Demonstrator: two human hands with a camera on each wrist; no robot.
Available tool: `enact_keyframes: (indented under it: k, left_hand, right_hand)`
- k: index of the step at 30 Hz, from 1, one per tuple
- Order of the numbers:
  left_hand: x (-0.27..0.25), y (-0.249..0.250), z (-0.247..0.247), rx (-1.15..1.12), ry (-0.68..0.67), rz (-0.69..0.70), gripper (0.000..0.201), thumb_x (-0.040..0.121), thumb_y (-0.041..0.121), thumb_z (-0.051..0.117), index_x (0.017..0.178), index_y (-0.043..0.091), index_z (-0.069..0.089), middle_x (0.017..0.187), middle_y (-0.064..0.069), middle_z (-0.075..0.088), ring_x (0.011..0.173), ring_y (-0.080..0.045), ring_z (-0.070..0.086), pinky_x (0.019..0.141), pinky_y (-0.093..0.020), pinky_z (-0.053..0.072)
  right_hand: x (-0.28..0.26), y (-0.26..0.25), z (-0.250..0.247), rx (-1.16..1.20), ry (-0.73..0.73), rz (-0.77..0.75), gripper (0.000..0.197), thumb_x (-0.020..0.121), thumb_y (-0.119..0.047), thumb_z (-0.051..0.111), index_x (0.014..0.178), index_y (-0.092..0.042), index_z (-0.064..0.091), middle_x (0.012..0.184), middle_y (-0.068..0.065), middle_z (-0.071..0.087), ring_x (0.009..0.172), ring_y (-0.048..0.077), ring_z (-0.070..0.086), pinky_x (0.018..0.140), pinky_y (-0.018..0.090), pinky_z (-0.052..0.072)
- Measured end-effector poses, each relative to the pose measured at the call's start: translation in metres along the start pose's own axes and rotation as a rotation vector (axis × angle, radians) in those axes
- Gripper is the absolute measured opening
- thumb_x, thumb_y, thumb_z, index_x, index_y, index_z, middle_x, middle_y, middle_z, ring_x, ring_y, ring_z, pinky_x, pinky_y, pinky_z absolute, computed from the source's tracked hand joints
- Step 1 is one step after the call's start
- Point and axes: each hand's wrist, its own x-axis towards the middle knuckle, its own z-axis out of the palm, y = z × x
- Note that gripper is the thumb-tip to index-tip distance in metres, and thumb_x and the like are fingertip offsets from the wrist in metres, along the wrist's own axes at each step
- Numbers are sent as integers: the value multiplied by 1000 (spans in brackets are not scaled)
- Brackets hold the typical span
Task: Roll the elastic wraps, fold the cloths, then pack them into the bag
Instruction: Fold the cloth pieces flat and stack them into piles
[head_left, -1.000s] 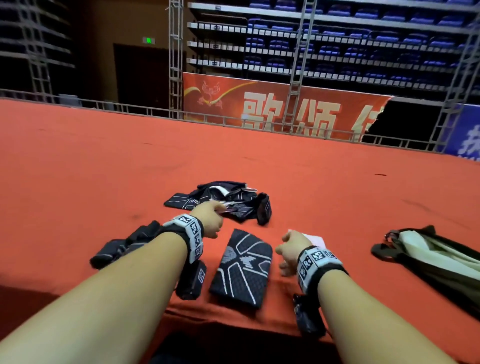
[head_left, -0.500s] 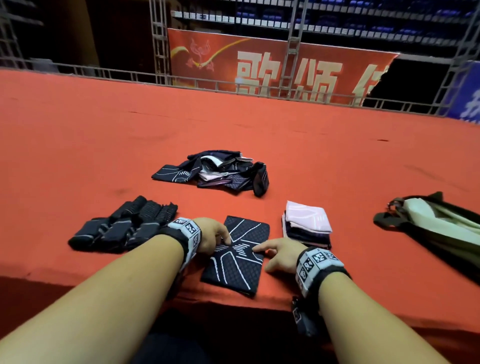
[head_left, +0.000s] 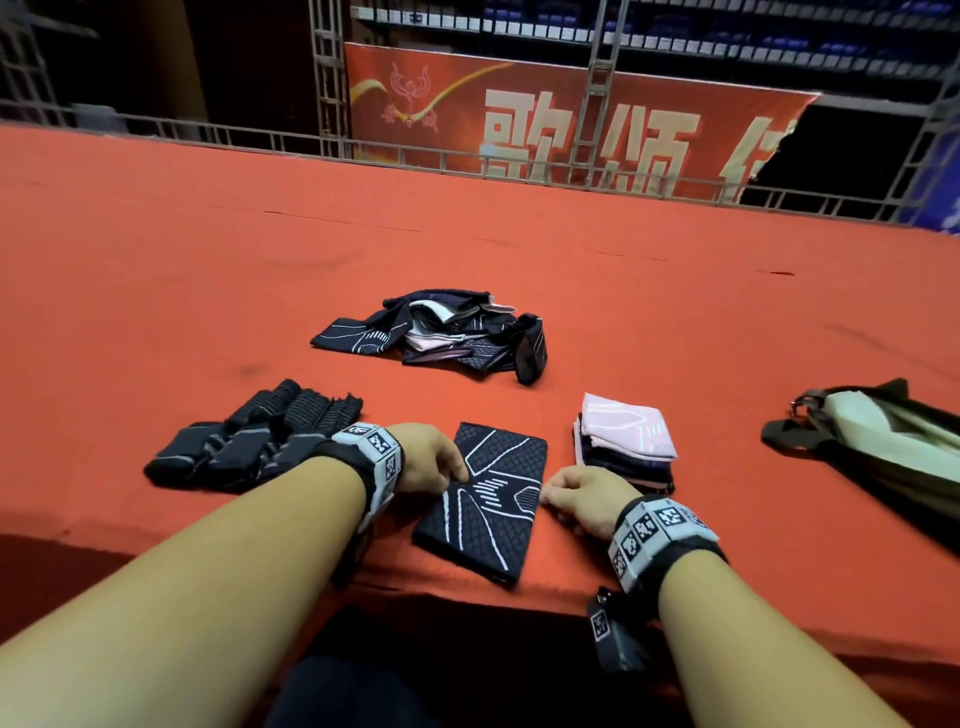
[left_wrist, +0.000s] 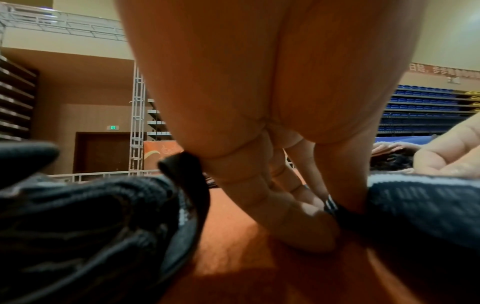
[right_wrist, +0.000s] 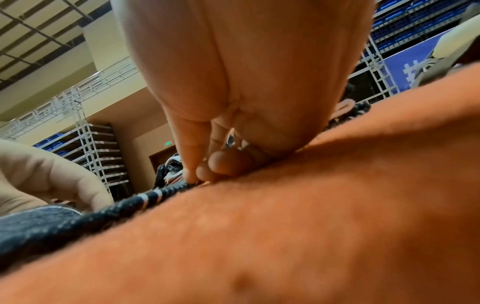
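A dark cloth (head_left: 483, 499) with white line pattern lies folded flat near the table's front edge. My left hand (head_left: 431, 460) pinches its left edge: in the left wrist view the thumb lies on the cloth (left_wrist: 428, 205) and the curled fingers (left_wrist: 298, 222) sit at the edge. My right hand (head_left: 576, 499) pinches the right edge, its fingertips (right_wrist: 192, 176) on the cloth's hem (right_wrist: 52, 224). A pile of unfolded cloths (head_left: 441, 338) lies farther back. A stack of folded cloths (head_left: 623, 441), pink on top, sits right of the cloth. Rolled dark wraps (head_left: 249, 441) lie at left.
A black and cream bag (head_left: 872, 447) lies at the right side of the red-covered table (head_left: 208, 286). The table's front edge runs just under my wrists. Beyond the far edge stand metal railings and a red banner (head_left: 545, 119).
My left hand came back from the far pile to the cloth's left edge. My right hand moved from beside the folded stack to the cloth's right edge. The view tilted down.
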Motion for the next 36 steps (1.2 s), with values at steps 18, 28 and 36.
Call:
enact_keyframes:
  k: [18, 28, 36]
  left_hand:
    - [-1, 30, 32, -991, 133, -356, 15, 85, 16, 53, 93, 7, 62, 73, -10, 57, 43, -16, 52, 42, -20, 36]
    - [12, 27, 32, -701, 129, -398, 36, 100, 39, 57, 108, 5, 64, 61, -10, 69, 37, -21, 54, 49, -26, 50]
    - [27, 37, 18, 64, 422, -266, 45, 88, 34, 68, 121, 12, 47, 123, -12, 54, 113, -33, 58, 88, -40, 49]
  right_hand:
    - [-5, -22, 0, -171, 40, 42, 30, 92, -48, 65, 84, -20, 71, 87, 0, 72, 85, 18, 67, 84, 31, 53]
    - [9, -53, 13, -401, 35, 267, 60, 97, -55, 51, 126, -4, 62, 126, 15, 64, 113, 31, 62, 82, 28, 40]
    - [0, -83, 13, -342, 42, 322, 46, 109, -29, 33, 143, 0, 47, 147, 17, 49, 135, 30, 47, 106, 32, 38]
